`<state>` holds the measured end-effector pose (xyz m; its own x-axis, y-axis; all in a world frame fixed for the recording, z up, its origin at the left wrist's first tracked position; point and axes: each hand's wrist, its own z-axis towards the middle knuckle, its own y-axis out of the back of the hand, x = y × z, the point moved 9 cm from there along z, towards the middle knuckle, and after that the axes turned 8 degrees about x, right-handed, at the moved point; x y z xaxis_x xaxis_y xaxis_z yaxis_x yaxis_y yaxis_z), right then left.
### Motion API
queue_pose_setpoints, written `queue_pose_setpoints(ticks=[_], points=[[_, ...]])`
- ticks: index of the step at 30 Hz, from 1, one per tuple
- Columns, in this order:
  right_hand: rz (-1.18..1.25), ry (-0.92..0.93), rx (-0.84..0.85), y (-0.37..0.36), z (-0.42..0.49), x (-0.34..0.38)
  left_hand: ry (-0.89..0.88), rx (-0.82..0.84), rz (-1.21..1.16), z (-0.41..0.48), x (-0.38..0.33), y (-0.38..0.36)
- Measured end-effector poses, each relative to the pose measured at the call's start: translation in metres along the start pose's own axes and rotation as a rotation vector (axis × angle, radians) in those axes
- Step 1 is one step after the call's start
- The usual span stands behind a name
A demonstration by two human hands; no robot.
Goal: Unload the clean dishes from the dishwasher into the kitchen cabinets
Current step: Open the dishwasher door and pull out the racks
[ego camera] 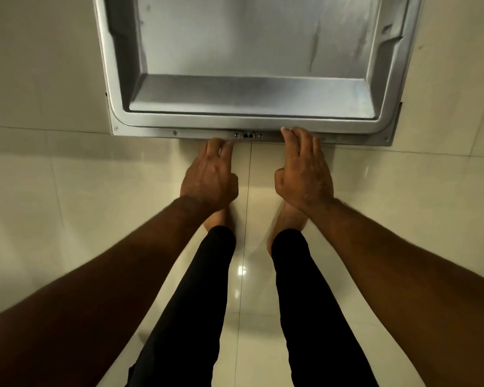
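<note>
From the head camera, the door (252,51) lay dropped flat, steel inner face up, just ahead of the feet (287,219). Left hand (210,177) hooked curled fingers on its near edge; right hand (305,169) rested nearly straight fingers atop that edge.
</note>
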<state>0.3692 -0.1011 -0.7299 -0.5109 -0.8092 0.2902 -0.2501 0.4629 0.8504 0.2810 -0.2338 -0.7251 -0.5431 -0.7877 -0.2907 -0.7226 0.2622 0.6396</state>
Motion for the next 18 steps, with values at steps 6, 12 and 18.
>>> queue_pose_setpoints(ticks=[6,12,18], points=[[0.048,0.013,-0.039,0.058,0.003,0.014,-0.027,-0.129,-0.039,-0.029,-0.003,0.048],[0.078,-0.015,-0.129,0.127,0.015,0.023,-0.031,-0.185,-0.029,-0.029,-0.015,0.128],[0.066,-0.018,-0.215,0.202,0.039,0.029,-0.076,-0.23,0.002,-0.023,-0.037,0.218]])
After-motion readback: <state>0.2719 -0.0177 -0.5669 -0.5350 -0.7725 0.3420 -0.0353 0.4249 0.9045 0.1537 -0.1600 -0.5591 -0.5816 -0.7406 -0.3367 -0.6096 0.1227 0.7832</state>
